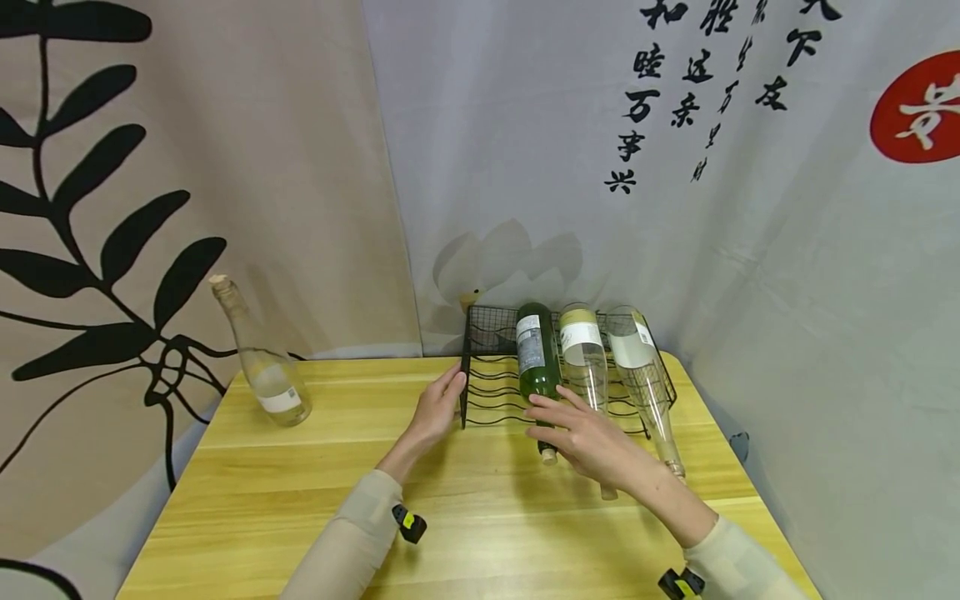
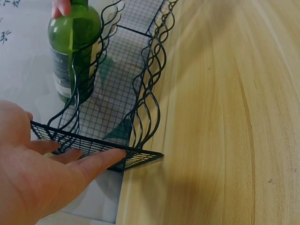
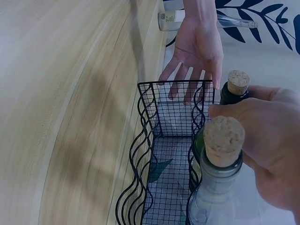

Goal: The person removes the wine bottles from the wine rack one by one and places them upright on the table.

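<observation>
A black wire bottle rack stands on the table with three corked bottles in its wavy top. The green glass bottle lies leftmost, its neck toward me. My right hand holds this bottle around its neck, thumb and fingers on either side in the right wrist view. Beside it lie a clear bottle with a white label and another clear bottle, partly behind my right hand and wrist. My left hand rests against the rack's left mesh end, fingers extended along the panel.
Another clear corked bottle stands upright at the table's left back corner. The wooden table runs back to a hanging cloth with printed leaves and writing. Another cloth borders the right side.
</observation>
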Demonstrator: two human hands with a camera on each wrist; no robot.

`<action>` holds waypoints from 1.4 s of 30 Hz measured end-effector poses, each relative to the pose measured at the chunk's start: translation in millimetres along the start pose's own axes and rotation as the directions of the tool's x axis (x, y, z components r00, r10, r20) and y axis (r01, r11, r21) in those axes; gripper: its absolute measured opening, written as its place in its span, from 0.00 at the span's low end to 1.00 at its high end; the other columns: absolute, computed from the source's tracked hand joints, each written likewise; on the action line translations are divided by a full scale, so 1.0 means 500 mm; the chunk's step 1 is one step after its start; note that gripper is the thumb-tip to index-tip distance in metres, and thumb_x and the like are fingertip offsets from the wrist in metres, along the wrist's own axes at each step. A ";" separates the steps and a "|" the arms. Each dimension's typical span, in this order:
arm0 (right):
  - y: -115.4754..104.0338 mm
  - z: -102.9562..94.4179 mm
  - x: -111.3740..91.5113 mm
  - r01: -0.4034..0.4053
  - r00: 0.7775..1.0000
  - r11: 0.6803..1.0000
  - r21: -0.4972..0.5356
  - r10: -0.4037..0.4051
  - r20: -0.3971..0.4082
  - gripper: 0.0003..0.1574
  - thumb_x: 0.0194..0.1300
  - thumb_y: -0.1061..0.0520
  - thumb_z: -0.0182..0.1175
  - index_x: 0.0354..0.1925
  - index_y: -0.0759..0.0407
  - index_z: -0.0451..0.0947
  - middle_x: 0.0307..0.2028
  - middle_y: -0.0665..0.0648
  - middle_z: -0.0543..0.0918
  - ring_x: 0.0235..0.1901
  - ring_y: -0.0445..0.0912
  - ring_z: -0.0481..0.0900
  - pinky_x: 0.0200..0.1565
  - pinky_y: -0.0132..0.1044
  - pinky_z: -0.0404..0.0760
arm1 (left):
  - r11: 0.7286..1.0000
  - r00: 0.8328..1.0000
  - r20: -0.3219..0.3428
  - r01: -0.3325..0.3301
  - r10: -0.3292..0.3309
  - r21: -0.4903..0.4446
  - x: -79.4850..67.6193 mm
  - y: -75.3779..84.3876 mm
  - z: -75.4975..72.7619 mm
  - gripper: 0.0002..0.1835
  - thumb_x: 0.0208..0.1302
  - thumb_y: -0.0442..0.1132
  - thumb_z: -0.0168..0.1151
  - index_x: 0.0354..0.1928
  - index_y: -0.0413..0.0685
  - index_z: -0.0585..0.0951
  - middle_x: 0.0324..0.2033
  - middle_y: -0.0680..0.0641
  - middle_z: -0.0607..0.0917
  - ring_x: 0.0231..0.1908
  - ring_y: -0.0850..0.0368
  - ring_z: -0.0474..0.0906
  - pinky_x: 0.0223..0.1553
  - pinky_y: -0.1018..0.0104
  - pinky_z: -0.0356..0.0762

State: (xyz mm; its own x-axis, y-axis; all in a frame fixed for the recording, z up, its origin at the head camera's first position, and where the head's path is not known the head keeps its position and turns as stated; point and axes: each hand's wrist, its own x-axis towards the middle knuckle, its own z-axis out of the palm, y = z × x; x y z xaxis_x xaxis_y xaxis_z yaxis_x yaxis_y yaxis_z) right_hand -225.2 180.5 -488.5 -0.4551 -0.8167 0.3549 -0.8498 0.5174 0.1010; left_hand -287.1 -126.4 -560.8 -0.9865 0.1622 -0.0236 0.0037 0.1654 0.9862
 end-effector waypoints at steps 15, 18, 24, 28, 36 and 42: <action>0.002 0.002 -0.005 0.028 0.999 1.000 0.010 -0.027 -0.021 0.34 0.57 0.73 0.81 0.61 0.53 0.92 0.69 0.57 0.90 0.75 0.57 0.84 0.80 0.63 0.78 | 1.000 1.000 -0.006 -0.008 0.008 0.012 -0.005 0.004 0.003 0.33 0.95 0.55 0.42 0.91 0.53 0.60 0.89 0.39 0.64 0.87 0.34 0.62 0.73 0.32 0.83; 0.001 0.001 -0.006 0.028 0.999 0.999 0.020 -0.028 -0.031 0.33 0.57 0.72 0.81 0.60 0.53 0.93 0.68 0.58 0.90 0.75 0.57 0.84 0.80 0.63 0.78 | 1.000 1.000 -0.005 -0.011 0.011 0.008 -0.004 0.005 0.004 0.33 0.95 0.55 0.42 0.91 0.53 0.60 0.89 0.38 0.64 0.87 0.34 0.63 0.73 0.32 0.83; -0.003 0.002 -0.009 0.036 0.998 0.999 0.016 -0.036 -0.051 0.30 0.57 0.70 0.82 0.58 0.52 0.93 0.67 0.58 0.91 0.74 0.56 0.85 0.78 0.63 0.79 | 1.000 1.000 0.000 -0.011 0.011 0.008 -0.004 0.006 0.004 0.33 0.95 0.55 0.42 0.91 0.52 0.60 0.88 0.37 0.64 0.87 0.33 0.62 0.73 0.31 0.82; -0.007 0.002 -0.011 0.045 0.997 0.999 0.018 -0.044 -0.070 0.29 0.57 0.69 0.82 0.57 0.52 0.94 0.66 0.58 0.91 0.73 0.56 0.86 0.78 0.63 0.80 | 1.000 1.000 0.001 -0.009 0.009 0.011 -0.004 0.006 0.004 0.33 0.95 0.54 0.42 0.91 0.52 0.60 0.88 0.37 0.64 0.87 0.34 0.63 0.73 0.31 0.82; -0.013 -0.001 -0.015 0.043 0.997 0.998 0.043 -0.040 -0.063 0.29 0.58 0.68 0.82 0.57 0.51 0.93 0.67 0.56 0.91 0.74 0.56 0.85 0.78 0.64 0.79 | 1.000 1.000 0.002 -0.007 0.007 0.002 -0.004 0.005 0.003 0.34 0.95 0.57 0.42 0.92 0.53 0.60 0.89 0.38 0.64 0.87 0.34 0.62 0.74 0.32 0.82; -0.014 -0.002 -0.017 0.046 0.997 0.998 0.049 -0.042 -0.068 0.31 0.56 0.70 0.83 0.57 0.51 0.93 0.67 0.56 0.91 0.74 0.56 0.85 0.78 0.64 0.80 | 1.000 1.000 -0.002 -0.007 0.007 0.003 -0.005 0.004 0.003 0.35 0.94 0.59 0.42 0.92 0.52 0.60 0.89 0.38 0.63 0.87 0.33 0.61 0.74 0.31 0.81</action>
State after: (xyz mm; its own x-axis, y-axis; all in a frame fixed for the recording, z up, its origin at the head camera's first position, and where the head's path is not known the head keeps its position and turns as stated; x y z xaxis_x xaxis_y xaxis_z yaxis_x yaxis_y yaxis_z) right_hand -215.3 184.2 -491.4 -0.3993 -0.8185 0.4130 -0.8817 0.4664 0.0719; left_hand -284.4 -125.1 -558.7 -0.9867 0.1618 -0.0165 0.0109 0.1671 0.9859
